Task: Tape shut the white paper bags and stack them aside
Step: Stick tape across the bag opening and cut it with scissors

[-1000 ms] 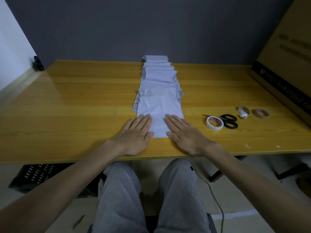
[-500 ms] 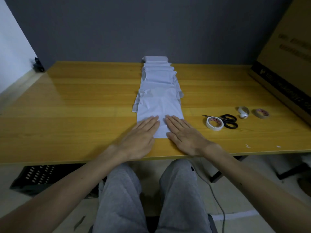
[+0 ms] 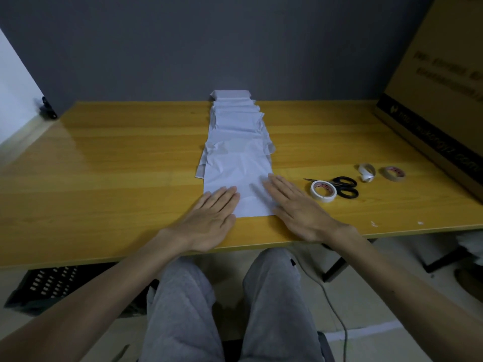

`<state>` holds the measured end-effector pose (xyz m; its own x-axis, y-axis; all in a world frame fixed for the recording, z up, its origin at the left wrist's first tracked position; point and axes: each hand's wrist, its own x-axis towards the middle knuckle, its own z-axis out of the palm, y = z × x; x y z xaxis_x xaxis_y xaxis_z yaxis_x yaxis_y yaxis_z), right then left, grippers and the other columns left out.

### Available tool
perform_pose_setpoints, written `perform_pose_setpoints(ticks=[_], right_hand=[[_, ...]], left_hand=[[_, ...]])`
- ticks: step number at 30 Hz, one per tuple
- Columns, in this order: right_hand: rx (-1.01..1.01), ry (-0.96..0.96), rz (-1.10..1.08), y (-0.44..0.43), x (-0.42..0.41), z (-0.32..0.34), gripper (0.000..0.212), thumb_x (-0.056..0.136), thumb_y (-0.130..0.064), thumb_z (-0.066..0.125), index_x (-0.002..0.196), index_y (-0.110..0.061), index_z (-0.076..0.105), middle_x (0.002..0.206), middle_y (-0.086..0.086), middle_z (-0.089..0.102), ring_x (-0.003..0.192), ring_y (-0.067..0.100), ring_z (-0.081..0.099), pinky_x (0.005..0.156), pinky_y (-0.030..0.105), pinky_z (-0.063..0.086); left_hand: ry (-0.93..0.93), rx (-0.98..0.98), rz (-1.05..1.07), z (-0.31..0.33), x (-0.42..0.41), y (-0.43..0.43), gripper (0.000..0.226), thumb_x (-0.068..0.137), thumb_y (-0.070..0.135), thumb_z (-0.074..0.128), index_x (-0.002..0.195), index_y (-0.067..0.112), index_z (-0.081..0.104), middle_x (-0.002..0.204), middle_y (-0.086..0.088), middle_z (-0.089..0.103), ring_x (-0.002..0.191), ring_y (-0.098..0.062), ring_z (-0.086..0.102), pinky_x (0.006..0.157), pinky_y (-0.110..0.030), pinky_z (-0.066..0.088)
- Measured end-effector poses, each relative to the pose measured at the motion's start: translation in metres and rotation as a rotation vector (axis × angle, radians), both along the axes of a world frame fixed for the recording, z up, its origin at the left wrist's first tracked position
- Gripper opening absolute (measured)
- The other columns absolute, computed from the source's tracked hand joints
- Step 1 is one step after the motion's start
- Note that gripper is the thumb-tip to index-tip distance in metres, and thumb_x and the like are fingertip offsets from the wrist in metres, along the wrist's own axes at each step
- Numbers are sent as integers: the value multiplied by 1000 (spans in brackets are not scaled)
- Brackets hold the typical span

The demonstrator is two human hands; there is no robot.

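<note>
No bag looks taped or stacked yet: the white paper bags [image 3: 236, 142] lie overlapped from near to far edge of the tabletop [image 3: 104, 178], with the left hand [image 3: 209, 220] and right hand [image 3: 298, 212] pressed flat, fingers straight, on the nearest.

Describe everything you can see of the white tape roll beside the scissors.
The tape roll is a white ring with red print inside its core, lying flat on the wooden table, hole up. It sits apart from the right hand. Black-handled scissors lie just behind it; whether they touch is unclear. No loose end shows.
</note>
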<state>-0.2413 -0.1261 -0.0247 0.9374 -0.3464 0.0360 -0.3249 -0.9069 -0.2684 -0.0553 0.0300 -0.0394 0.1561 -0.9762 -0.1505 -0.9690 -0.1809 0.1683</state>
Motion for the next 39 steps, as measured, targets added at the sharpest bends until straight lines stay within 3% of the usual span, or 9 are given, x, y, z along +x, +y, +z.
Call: perform_pose_setpoints(ticks=[3,5,10,14,17,22,28,34,39], right_hand=[[17,-184,-174,-7,-17,14,52,100,-22,47,149,-12,31,155,2,27,143,17,21,113,20,13],[-106,-221,-342,-17,-27,17,45,93,-20,58,135,-5,50,135,9,47,127,28,40,106,31,31],[-192,-120,-535,-26,-42,7,35,85,-19,68,116,-4,62,114,13,55,108,31,45,93,37,36],[-121,-218,-618,-25,-41,5,25,85,-7,64,110,-9,63,102,9,67,104,30,51,90,36,41],[11,-304,-573,-22,-38,12,18,86,-15,67,104,-13,62,85,-5,63,100,22,52,89,41,43],[378,-385,-387,1,-26,49,28,84,-26,72,105,-20,55,82,-10,68,83,5,59,73,16,43],[847,-446,-194,21,-5,63,35,81,-9,74,108,-10,52,78,3,73,74,15,67,70,19,49],[1013,-532,-146,26,3,57,25,84,-15,68,108,-11,61,82,-1,70,82,12,66,79,19,48],[1055,-501,-117,28,6,50,24,84,-23,64,104,-11,69,96,-2,71,95,8,63,89,21,45]], left_hand=[[40,4,17,4,-2,0,55,104,37,12,152,24,-11,158,12,-20,143,-1,-20,117,-26,-13],[68,-30,33,9,-5,-1,56,104,35,18,153,22,-8,159,10,-16,144,-2,-16,117,-26,-11],[47,-103,-13,26,-9,-2,60,103,31,33,154,22,3,161,8,-9,147,-7,-10,119,-29,-8],[199,-277,6,32,-15,-6,53,99,25,48,149,19,32,158,8,18,145,-9,16,115,-21,12],[291,-421,-1,35,-21,-10,43,96,17,55,138,15,48,146,5,42,134,-10,36,105,-10,21],[423,-620,4,45,-27,-18,40,87,18,70,126,13,59,120,6,59,109,1,49,90,-1,32],[531,-695,-40,54,-29,-19,27,79,14,77,106,10,71,104,4,69,95,-3,58,85,-15,44],[629,-854,12,52,-21,-7,14,75,2,76,89,4,74,81,-3,70,76,-8,65,75,-14,51],[882,-883,170,56,-18,1,16,73,-6,76,85,5,75,79,-1,71,75,-13,68,75,-18,53]])
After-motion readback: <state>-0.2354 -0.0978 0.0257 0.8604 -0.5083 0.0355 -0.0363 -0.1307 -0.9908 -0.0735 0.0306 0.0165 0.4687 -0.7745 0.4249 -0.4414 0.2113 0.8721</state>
